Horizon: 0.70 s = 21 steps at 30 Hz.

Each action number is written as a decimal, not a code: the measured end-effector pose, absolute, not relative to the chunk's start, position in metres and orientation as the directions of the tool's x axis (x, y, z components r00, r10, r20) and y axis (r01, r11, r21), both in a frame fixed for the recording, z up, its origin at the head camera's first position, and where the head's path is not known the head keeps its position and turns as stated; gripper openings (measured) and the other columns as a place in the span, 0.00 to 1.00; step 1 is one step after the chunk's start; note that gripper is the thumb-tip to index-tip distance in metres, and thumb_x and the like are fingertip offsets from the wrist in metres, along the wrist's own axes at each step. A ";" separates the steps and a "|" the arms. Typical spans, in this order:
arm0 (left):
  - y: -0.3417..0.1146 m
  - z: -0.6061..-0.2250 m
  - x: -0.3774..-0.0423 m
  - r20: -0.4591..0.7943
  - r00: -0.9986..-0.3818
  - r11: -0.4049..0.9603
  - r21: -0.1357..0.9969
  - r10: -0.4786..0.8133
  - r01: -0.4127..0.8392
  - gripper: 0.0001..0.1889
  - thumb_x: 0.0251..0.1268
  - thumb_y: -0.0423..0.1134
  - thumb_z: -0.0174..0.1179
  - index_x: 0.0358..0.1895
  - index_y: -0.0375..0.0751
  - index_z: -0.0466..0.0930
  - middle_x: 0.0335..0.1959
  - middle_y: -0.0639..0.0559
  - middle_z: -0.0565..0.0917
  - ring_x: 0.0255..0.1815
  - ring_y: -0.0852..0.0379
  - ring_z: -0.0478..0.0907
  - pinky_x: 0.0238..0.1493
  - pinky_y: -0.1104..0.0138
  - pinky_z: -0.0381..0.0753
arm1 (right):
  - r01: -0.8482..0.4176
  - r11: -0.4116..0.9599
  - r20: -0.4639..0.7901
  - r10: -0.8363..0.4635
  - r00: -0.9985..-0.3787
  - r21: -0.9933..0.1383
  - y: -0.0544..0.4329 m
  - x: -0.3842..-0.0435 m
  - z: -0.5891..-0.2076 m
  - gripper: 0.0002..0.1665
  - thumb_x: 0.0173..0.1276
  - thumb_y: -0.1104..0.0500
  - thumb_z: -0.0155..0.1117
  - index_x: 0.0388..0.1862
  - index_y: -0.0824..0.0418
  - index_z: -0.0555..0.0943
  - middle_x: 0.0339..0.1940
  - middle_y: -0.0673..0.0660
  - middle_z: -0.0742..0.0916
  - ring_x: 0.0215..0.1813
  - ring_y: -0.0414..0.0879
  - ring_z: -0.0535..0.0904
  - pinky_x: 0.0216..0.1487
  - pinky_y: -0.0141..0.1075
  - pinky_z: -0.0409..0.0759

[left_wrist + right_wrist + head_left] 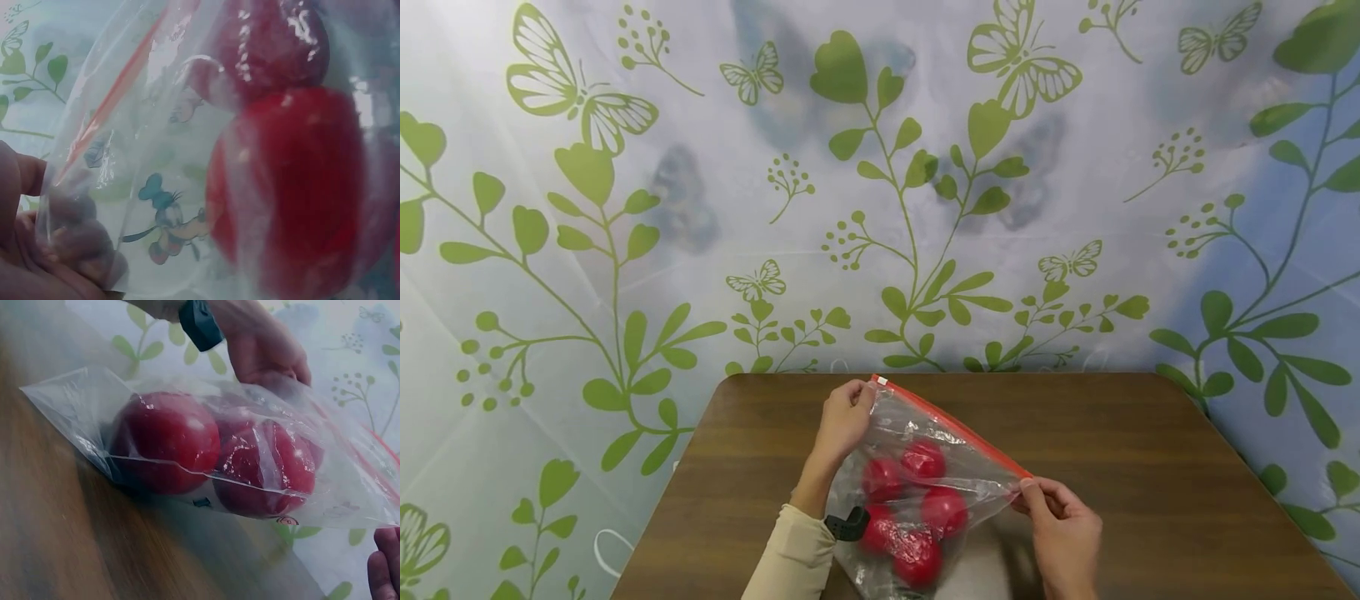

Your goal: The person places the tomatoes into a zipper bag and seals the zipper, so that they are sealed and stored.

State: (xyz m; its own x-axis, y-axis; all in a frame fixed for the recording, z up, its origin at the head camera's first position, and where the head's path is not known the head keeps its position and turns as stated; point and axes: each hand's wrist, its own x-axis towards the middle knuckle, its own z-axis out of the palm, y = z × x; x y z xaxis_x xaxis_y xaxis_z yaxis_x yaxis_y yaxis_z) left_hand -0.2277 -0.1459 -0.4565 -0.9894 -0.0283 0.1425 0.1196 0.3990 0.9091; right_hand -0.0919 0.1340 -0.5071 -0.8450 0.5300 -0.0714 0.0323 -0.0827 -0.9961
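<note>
A clear zip bag (pixel 891 421) hangs between my two hands over the table, its red zip strip (pixel 953 423) slanting down to the right. Several round, red, apple-like things (pixel 943 510) are inside it. At the strip's upper left end, beside a small white slider (pixel 882 381), my left hand (pixel 842 421) grips the bag's corner. My right hand (pixel 1063 529) pinches the lower right end between thumb and fingers. In the left wrist view a cartoon print (pixel 170 219) shows on the plastic. The right wrist view has the bag (pixel 81 415) from its side, bulging around the red things.
Under the bag is a brown wooden table (pixel 1150 467). Behind it hangs a pale cloth (pixel 865 225) with green leaves and butterflies. A dark wristband (pixel 847 524) is on my left wrist. Something pale (pixel 977 567) lies below the bag at the near edge.
</note>
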 end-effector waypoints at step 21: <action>-0.125 -0.472 -0.214 0.339 -0.934 0.407 0.873 -0.114 0.267 0.09 0.80 0.37 0.55 0.37 0.45 0.82 0.21 0.60 0.68 0.22 0.64 0.64 0.27 0.69 0.64 | 0.189 0.439 0.017 0.424 -0.906 -0.878 0.155 -0.113 -0.497 0.16 0.78 0.48 0.71 0.56 0.54 0.92 0.42 0.52 0.96 0.45 0.43 0.92 0.47 0.34 0.84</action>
